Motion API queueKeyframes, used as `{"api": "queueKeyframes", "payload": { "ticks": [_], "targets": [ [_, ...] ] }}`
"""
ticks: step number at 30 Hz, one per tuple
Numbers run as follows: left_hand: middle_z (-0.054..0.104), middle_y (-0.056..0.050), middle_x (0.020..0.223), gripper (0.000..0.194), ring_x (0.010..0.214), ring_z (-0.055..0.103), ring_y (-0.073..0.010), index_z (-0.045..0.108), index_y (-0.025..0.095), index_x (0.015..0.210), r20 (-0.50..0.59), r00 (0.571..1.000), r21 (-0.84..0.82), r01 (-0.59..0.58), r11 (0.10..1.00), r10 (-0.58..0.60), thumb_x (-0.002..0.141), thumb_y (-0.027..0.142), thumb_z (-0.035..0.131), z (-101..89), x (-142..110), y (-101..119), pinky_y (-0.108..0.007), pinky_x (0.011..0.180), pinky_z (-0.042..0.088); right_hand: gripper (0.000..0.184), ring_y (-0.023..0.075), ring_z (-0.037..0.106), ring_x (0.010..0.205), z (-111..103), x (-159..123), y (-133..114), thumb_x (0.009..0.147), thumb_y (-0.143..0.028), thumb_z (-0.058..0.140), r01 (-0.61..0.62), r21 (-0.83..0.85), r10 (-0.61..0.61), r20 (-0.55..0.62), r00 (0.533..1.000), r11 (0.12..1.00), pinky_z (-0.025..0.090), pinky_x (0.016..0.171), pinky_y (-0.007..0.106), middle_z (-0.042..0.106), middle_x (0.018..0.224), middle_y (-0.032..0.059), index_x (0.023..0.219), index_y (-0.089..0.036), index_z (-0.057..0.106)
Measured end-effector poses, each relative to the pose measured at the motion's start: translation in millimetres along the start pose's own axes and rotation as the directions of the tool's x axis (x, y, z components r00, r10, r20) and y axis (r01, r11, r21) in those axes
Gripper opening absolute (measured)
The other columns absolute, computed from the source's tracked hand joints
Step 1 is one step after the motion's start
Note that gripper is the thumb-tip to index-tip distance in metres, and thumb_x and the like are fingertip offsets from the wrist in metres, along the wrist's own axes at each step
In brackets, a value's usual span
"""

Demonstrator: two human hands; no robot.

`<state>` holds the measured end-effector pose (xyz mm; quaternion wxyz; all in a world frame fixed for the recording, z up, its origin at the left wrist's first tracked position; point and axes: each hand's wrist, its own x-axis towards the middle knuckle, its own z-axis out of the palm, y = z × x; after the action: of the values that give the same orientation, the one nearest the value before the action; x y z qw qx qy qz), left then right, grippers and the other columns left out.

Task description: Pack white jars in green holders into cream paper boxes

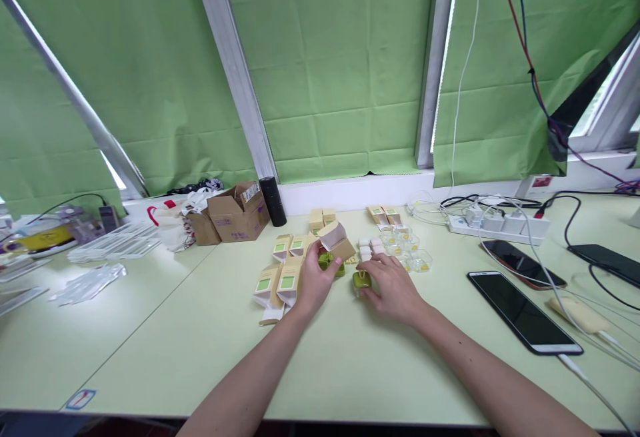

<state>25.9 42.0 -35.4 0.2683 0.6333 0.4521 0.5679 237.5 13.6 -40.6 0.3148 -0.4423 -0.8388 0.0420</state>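
My left hand (319,280) is closed around a small open cardboard box (341,245), its flap raised and tilted to the right. In my right hand (391,286) a small green case (361,280) is pinched between thumb and fingers, just above the table. More green cases (339,269) sit behind my left fingers, partly hidden. Left of my left hand lie several cardboard boxes with green windows (289,282), flaps open. Beyond my right hand are small white blocks (365,248) and several clear plastic pieces with yellow centres (420,260).
At the back left stand a brown carton (239,210) and a black cylinder (273,202). To the right lie a white-framed phone (525,312), a dark phone (523,264), a beige power bank (579,314) and a power strip (500,225), with cables running across.
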Motion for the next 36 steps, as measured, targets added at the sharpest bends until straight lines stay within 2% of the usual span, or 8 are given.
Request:
{"api": "queueKeyframes", "payload": {
  "ticks": [4,9,18,23,26,29,33,36],
  "targets": [
    [0.072,-0.011,0.123,0.047,0.115,0.069,-0.0278,0.060,0.020,0.127,0.045,0.999,0.039,0.017,0.999,-0.019,0.083,0.026,0.076,-2.3,1,-2,-0.044,0.101,0.054,0.030,0.0317,0.062,0.111,-6,3,2,0.080,-0.021,0.077,-0.095,-0.120,0.102,0.052,0.993,0.988,0.043,0.092,0.044,0.077,0.104,0.0091,0.109,-0.023,0.070],
    [0.071,-0.012,0.122,0.054,0.117,0.065,-0.0339,0.070,0.023,0.123,0.095,0.995,0.252,-0.056,0.966,0.033,0.071,0.021,0.085,-5.2,0,-1,-0.052,0.105,0.050,0.024,0.0316,0.062,0.104,-15,5,9,0.079,-0.021,0.077,-0.192,-0.215,0.203,0.034,0.978,0.958,0.041,0.085,0.040,0.076,0.097,0.0095,0.102,-0.022,0.071],
    [0.069,-0.008,0.093,0.047,0.089,0.064,-0.0304,0.079,0.027,0.107,0.350,0.934,0.390,-0.220,0.894,0.077,0.061,0.025,0.090,-10.0,-3,-9,-0.037,0.078,0.054,0.024,0.0313,0.060,0.098,-12,6,18,0.077,-0.020,0.077,-0.232,-0.241,0.241,0.009,0.970,0.943,0.038,0.079,0.038,0.076,0.091,0.0084,0.100,-0.023,0.068],
    [0.068,-0.010,0.099,0.062,0.099,0.063,-0.0363,0.073,0.026,0.119,0.429,0.902,0.498,-0.189,0.846,-0.051,0.059,0.022,0.090,-10.4,-5,5,-0.043,0.086,0.053,0.022,0.0317,0.060,0.100,-12,6,17,0.078,-0.020,0.076,-0.241,-0.242,0.252,0.014,0.968,0.940,0.037,0.080,0.039,0.076,0.092,0.0085,0.099,-0.022,0.068],
    [0.067,-0.013,0.123,0.080,0.115,0.061,-0.0371,0.060,0.027,0.136,0.464,0.884,0.412,-0.155,0.898,-0.061,0.062,0.021,0.089,-10.9,-5,16,-0.049,0.099,0.050,0.021,0.0320,0.060,0.101,-13,6,16,0.079,-0.020,0.075,-0.248,-0.239,0.259,0.018,0.966,0.939,0.037,0.081,0.039,0.075,0.092,0.0090,0.098,-0.022,0.068],
    [0.062,-0.012,0.131,0.063,0.118,0.060,-0.0310,0.056,0.027,0.135,0.413,0.908,0.207,-0.169,0.964,0.071,0.077,0.028,0.082,-12.4,-5,25,-0.047,0.103,0.050,0.020,0.0326,0.060,0.101,-13,6,16,0.080,-0.020,0.075,-0.248,-0.242,0.261,0.021,0.965,0.938,0.037,0.081,0.039,0.076,0.093,0.0097,0.098,-0.022,0.068],
    [0.059,-0.011,0.126,0.011,0.123,0.059,-0.0290,0.069,0.024,0.099,0.337,0.896,0.011,-0.309,0.951,0.288,0.092,0.032,0.070,-15.8,-4,33,-0.046,0.108,0.049,0.020,0.0330,0.060,0.103,-14,6,14,0.080,-0.020,0.075,-0.256,-0.243,0.270,0.024,0.963,0.936,0.037,0.082,0.039,0.076,0.093,0.0104,0.098,-0.022,0.068],
    [0.060,-0.011,0.132,0.017,0.128,0.058,-0.0319,0.076,0.023,0.079,0.378,0.868,0.035,-0.360,0.932,0.321,0.092,0.032,0.071,-17.5,-5,34,-0.050,0.112,0.048,0.019,0.0326,0.060,0.104,-15,6,13,0.081,-0.020,0.074,-0.261,-0.249,0.279,0.038,0.960,0.933,0.037,0.082,0.038,0.076,0.095,0.0102,0.099,-0.021,0.068]
  ]
}}
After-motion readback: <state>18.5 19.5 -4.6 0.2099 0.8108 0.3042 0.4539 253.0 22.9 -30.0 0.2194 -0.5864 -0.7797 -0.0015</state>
